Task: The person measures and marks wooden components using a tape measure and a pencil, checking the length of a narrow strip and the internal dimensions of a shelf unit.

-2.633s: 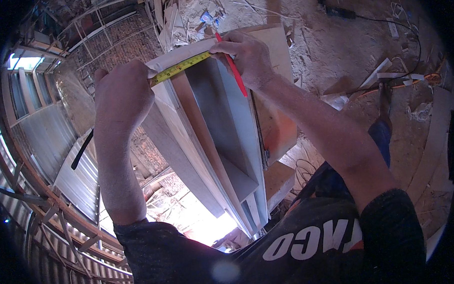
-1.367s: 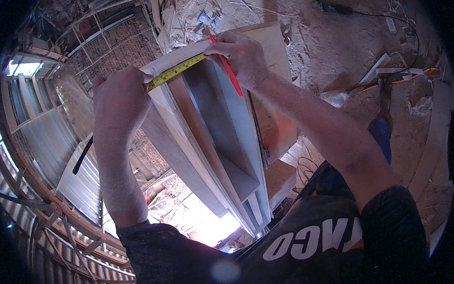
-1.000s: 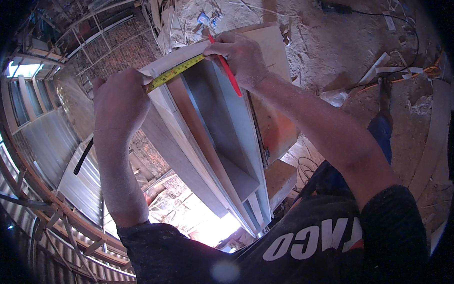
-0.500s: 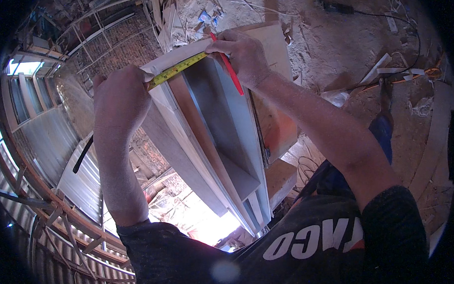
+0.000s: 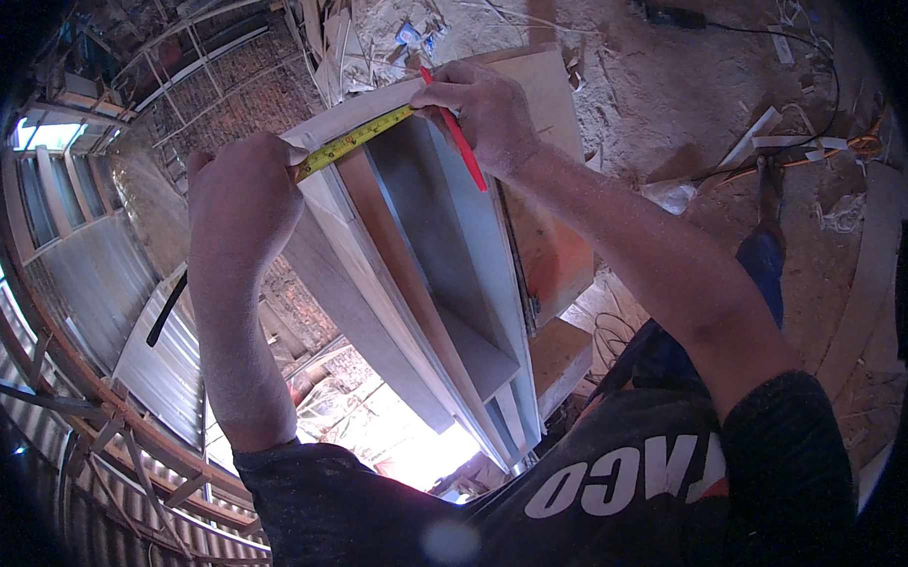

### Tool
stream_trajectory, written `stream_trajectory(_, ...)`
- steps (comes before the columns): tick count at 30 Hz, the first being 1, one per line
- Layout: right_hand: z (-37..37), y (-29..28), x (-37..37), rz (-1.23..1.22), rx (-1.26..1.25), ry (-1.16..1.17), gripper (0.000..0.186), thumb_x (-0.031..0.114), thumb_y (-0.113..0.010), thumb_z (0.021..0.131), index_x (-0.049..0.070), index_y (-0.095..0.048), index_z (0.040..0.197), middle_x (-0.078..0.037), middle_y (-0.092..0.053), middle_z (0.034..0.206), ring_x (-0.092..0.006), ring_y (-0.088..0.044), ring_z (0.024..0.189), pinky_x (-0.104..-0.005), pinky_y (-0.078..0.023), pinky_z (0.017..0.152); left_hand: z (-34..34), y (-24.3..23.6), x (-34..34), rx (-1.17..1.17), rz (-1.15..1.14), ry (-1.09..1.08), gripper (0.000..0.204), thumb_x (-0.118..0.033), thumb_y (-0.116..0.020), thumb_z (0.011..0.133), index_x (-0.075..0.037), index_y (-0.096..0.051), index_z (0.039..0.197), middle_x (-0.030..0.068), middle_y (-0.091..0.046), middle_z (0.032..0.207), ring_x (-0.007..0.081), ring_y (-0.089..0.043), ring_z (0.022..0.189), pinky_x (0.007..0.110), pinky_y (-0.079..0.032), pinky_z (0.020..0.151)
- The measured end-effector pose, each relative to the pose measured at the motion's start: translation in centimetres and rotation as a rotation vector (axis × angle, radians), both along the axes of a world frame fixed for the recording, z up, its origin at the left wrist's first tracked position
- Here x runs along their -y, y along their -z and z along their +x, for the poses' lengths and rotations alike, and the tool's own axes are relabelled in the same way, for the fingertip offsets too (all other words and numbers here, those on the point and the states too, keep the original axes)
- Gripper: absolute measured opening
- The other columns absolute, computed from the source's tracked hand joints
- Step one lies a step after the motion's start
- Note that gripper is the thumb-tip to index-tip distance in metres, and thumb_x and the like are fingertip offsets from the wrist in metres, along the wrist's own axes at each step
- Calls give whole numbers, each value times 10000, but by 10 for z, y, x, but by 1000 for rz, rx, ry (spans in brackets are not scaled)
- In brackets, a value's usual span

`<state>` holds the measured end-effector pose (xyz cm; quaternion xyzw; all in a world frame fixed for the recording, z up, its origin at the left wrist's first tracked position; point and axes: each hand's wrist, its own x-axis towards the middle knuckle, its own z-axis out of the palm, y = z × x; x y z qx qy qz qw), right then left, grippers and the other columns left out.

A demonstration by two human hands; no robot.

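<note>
A yellow tape measure (image 5: 354, 144) stretches along the top end of a long wooden cabinet carcass (image 5: 400, 247). My left hand (image 5: 242, 189) is closed around the tape's left end, and the tape's case is hidden in it. A black strap (image 5: 168, 309) hangs beside my left wrist. At the tape's other end, my right hand (image 5: 490, 117) pinches a red pencil (image 5: 463, 147) that slants down across the fingers. The right fingertips meet the tape near the cabinet's upper edge. Inside the carcass are grey-blue panels and a brown divider.
Boards (image 5: 550, 247) stand against the cabinet's right side. Wood scraps (image 5: 764, 134) and a dark power tool (image 5: 673, 13) with its cable lie on the dusty floor at the right. Corrugated metal sheets (image 5: 104, 271) and roof framing are on the left.
</note>
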<state>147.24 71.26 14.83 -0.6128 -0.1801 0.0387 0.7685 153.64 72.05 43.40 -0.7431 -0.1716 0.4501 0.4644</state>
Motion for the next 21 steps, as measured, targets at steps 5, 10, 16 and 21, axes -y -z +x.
stream_trajectory(5,0,-2,1,9,-11,6,139,180,-869,880,167,-802,1000,-46,-753,978,-246,-769,895,-374,-628,788,-6,-1,-7,23,-17,90,325,-34,-649,938,-177,-847,1151,143,-799,902,291,-795,881,508,-441,1065)
stream_trajectory(10,0,-1,0,-18,0,4,136,192,-867,883,175,-802,1002,-42,-750,969,-247,-766,883,-377,-627,779,-4,-1,0,37,-48,76,341,-32,-630,950,-185,-847,1164,143,-800,909,281,-795,878,505,-438,1071)
stream_trajectory(16,-1,1,-2,-3,-10,2,135,199,-863,888,182,-803,1008,-42,-752,968,-247,-767,878,-383,-628,772,-4,-1,0,37,-51,75,350,-30,-621,953,-188,-845,1170,147,-801,927,278,-793,885,510,-435,1083)
stream_trajectory(21,-1,-1,-1,-10,-5,8,133,193,-863,886,184,-804,1005,-42,-757,978,-247,-768,881,-385,-628,775,-7,-4,-5,31,-56,79,301,-142,-582,1028,-206,-834,1180,165,-787,1045,369,-765,989,566,-437,1108)
